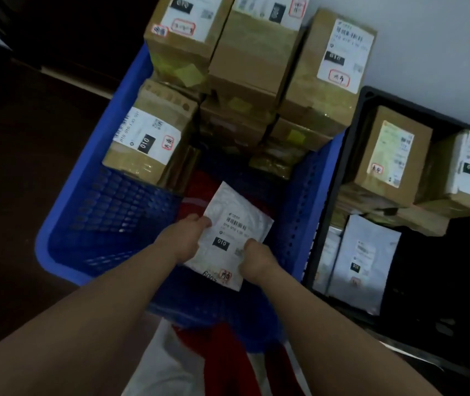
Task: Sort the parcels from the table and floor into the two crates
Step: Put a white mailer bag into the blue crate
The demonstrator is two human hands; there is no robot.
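Observation:
Both my hands hold a flat white mailer parcel (229, 227) with a barcode label, low inside the near end of the blue crate (108, 224). My left hand (184, 238) grips its left edge and my right hand (253, 260) grips its lower right edge. Under the parcel lies a red bag (199, 190) on the crate's floor. The crate's far end is stacked high with several brown cardboard boxes (245, 61). The black crate (331, 201) stands to the right, holding brown boxes (391, 155) and white mailers (365, 258).
A white wall (442, 44) runs behind both crates. Dark floor (19, 172) lies left of the blue crate. Red and white cloth (199, 364) shows below my arms in front of the blue crate.

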